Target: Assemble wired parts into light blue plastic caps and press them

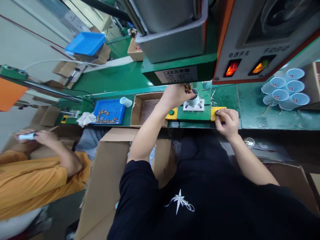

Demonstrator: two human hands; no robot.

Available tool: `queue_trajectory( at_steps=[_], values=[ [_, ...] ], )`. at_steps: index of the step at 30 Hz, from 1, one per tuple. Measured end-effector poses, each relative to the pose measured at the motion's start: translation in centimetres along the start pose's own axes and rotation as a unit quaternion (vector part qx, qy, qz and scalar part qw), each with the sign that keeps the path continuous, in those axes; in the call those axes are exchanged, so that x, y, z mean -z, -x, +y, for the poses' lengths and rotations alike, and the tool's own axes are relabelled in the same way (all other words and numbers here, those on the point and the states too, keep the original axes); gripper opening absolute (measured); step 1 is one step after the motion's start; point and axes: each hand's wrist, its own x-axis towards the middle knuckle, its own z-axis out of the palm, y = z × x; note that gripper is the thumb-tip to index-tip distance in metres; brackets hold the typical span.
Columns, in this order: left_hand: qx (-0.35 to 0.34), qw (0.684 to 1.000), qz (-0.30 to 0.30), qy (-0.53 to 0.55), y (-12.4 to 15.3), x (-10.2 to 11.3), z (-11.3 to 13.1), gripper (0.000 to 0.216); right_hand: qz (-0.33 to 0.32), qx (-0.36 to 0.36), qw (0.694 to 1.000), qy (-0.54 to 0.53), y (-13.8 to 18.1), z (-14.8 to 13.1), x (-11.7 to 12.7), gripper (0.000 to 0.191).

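My left hand [176, 95] reaches under the green press head [175, 71], its fingers closed around a white cup-shaped part [193, 100] that sits on a white fixture block [193, 106]. My right hand [226, 121] rests on the right yellow button box [213, 111], fingers curled with the thumb on its dark button. A second yellow box with a green button [172, 114] lies just below my left wrist.
An open cardboard box [145, 110] and a blue tray of small metal parts [108, 112] sit left of the press. Several white cups [285, 90] lie stacked at right. The control panel [250, 63] shows two lit orange switches. Another person in an orange shirt [32, 180] sits at left.
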Motion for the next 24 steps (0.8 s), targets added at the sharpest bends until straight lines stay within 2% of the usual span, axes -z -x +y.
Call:
queue_trajectory(
  at_steps=[5, 9, 11, 14, 18, 21, 24],
  values=[
    [0.020, 0.999, -0.025, 0.037, -0.3, 0.1, -0.1, 0.020, 0.025, 0.026, 0.999, -0.021, -0.2, -0.1, 0.0, 0.017],
    [0.029, 0.997, 0.005, 0.077, -1.2, -0.5, -1.3, 0.027, -0.005, -0.005, 1.000, -0.002, 0.0, -0.1, 0.0, 0.012],
    [0.039, 0.996, 0.022, 0.074, -0.8, -0.5, -2.2, 0.025, -0.003, -0.004, 1.000, -0.004, 0.0, -0.1, 0.0, 0.013],
    [0.066, 0.994, 0.075, 0.038, 2.6, -0.2, -3.6, 0.024, 0.020, 0.025, 0.999, -0.016, -0.2, -0.2, 0.2, 0.018],
    [0.106, 0.978, 0.150, -0.098, 10.2, -1.1, -5.4, 0.032, 0.021, 0.054, 0.998, -0.038, -0.4, -0.1, 0.4, 0.025],
    [0.080, 0.974, 0.133, -0.164, 13.5, -2.5, -6.3, 0.033, 0.009, 0.033, 0.999, -0.037, 0.0, 0.3, 0.0, 0.017],
    [0.033, 0.977, 0.071, -0.199, 13.2, -2.7, -6.5, 0.033, -0.011, 0.002, 1.000, 0.005, 0.4, 0.6, -0.4, 0.008]
  ],
)
